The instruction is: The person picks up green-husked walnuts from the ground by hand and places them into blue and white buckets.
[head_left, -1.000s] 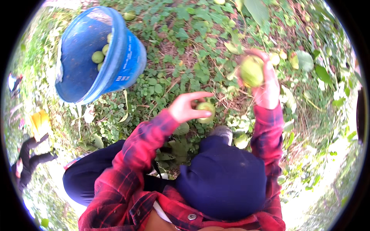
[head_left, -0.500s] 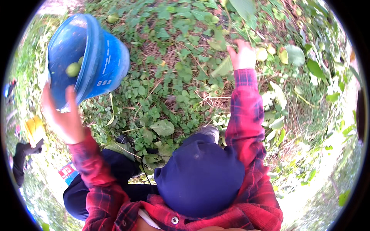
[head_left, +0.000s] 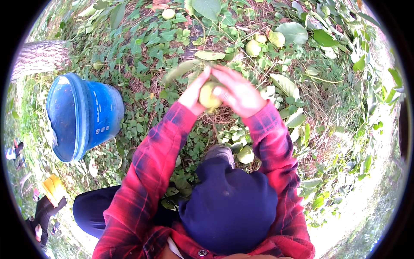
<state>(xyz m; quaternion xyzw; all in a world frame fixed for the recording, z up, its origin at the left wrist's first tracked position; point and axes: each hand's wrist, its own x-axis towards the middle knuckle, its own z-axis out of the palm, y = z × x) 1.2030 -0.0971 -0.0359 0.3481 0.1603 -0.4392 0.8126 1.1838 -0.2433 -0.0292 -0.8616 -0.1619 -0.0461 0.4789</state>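
Cupping a green fruit (head_left: 210, 98) between both hands, we've got it out in front of us, past the shoe (head_left: 221, 155) and over the weedy ground (head_left: 146, 114). Our left hand (head_left: 192, 96) flanks one side, fingers fairly straight, while our right hand (head_left: 239, 94) wraps the other with its thumb laid across the near face; the fingertips look like they meet at the far side, but blur means we can't swear to it. We'd guess it's held two-handed because something that round could roll or twist in a looser hold. Which way does it point? Tbh, it's close to a ball, so no clear long axis, and we can't make out a stem end. A blurry leaf (head_left: 183, 71) sticks out leftward by the fingertips, no idea if it's attached. The blue bucket (head_left: 108, 108) sits off to our left, mouth toward the left rim and narrower base inward, probably parked there to be near without crowding our elbows. Its axis runs roughly sideways in view, though with this fisheye we'd read it as standing upright. More loose fruit (head_left: 253, 48) lies ahead, to the right.
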